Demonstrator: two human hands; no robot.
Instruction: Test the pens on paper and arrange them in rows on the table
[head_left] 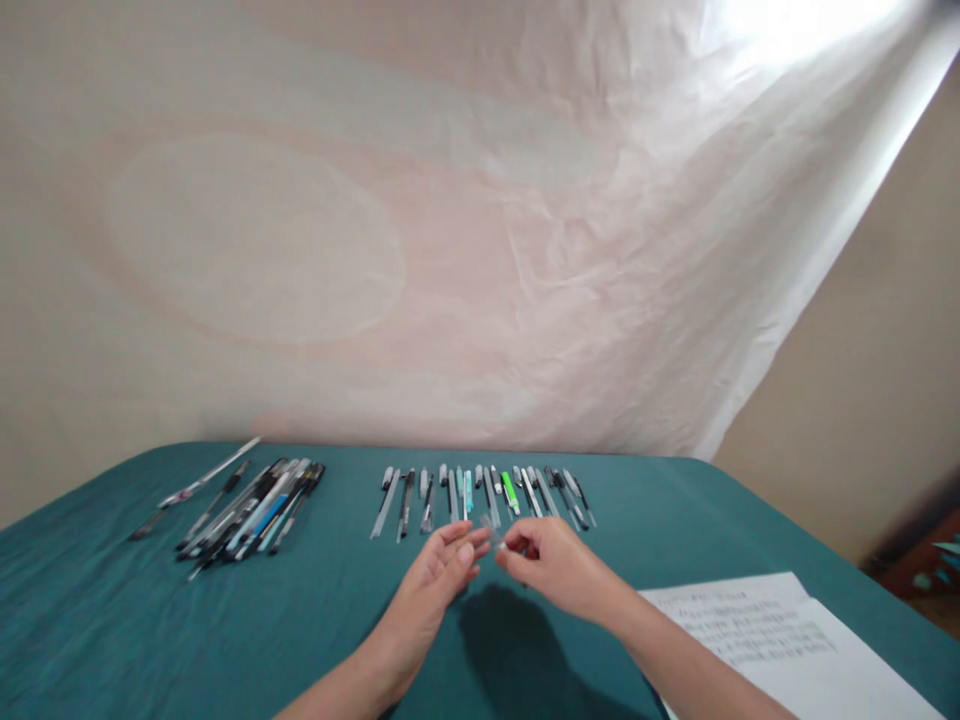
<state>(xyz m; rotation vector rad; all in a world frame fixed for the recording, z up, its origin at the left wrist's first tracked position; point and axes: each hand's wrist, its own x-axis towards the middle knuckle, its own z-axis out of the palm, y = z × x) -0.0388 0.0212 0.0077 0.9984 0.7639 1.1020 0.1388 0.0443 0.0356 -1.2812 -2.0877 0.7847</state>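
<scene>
Left hand (439,578) and right hand (555,565): meeting low over teal desk (150,620). Right fingers pinched on small clear piece (496,538), held just off the desk between both hands. Left fingers stretched toward it, grasp impossible to tell. 12 o'clock: row of pens (480,492). 10 o'clock: heap of pens (251,510). 4 o'clock: printed sheet (765,630).

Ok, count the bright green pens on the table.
1. The bright green pen lies in the middle row, right of centre, beyond the right hand. The overlapping pile at the left could hide another.
</scene>
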